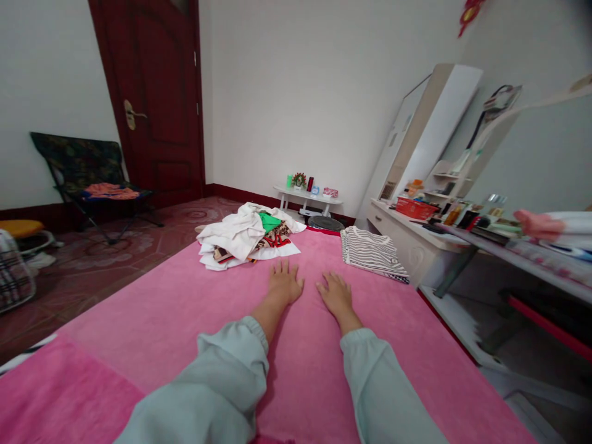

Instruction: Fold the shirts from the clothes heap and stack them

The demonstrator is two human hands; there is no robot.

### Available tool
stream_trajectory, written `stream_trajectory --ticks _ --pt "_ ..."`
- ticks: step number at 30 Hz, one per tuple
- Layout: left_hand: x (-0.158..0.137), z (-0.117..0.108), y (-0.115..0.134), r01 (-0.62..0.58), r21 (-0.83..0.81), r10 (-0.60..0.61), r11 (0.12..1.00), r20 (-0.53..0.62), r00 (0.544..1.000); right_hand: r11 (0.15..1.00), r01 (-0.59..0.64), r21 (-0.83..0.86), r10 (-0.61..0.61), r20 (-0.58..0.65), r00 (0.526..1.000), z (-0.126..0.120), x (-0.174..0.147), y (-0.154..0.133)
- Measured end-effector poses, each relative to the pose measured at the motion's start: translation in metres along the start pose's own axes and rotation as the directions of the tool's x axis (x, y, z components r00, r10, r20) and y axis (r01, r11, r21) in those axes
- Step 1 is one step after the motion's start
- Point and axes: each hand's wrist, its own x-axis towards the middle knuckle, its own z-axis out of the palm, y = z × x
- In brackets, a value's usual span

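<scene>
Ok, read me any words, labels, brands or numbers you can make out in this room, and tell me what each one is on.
None can be read.
Red wall ornament: any characters are too blurred.
Bottles on the dresser: labels too small.
Items on the small white table: too small.
Patterned garment in the clothes pile: red marks, not legible.
Both hands lie flat on the plain pink blanket.

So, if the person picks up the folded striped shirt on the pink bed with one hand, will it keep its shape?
Probably not. The striped shirt is thin cloth, folded flat, so it would likely droop and unfold. It looks light for its size. On the fuzzy pink bed cover, a push may bunch it rather than slide it. Both hands lie flat, empty.
</scene>
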Motion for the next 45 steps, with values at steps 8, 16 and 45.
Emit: stream_trajectory --ticks 8,16,45 --pt "-0.006 -0.019 -0.005 -0.075 -0.131 0.063 0.989 -0.092 0.994 0.980 0.106 0.170 -0.089 -0.106 0.990 0.009 0.012 0.022" --pt "0.010 -0.089 -0.065 0.146 -0.134 -0.197 0.980 -0.605 0.771 0.953 0.121 0.278 -0.082 -0.147 0.986 0.022 0.020 0.033" --pt "0.017 -0.068 -0.120 0.429 -0.141 -0.419 0.892 -0.614 0.669 0.929 0.135 0.345 -0.077 -0.177 0.981 0.023 0.020 0.034"
